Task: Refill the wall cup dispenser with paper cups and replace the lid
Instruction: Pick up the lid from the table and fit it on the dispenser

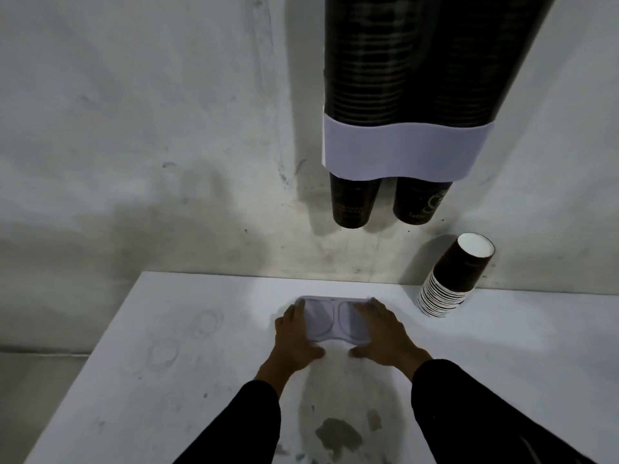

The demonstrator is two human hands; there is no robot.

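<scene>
the left hand [294,333] grips the left end of the lid [336,321], fingers curled over its edge; the right hand [385,333] clasps the right end likewise. the lid lies flat on the table [167,363] between them. judged step: picking up the lid. next, raise it to the dispenser [405,149] up beyond the fingertips. open tabletop left; the cup stack [452,279] stands right of the right fingers.

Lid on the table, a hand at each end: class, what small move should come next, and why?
Probably lift the lid straight up off the table. The left hand and right hand grip its ends, and the dispenser tubes above look full of cups.
</scene>
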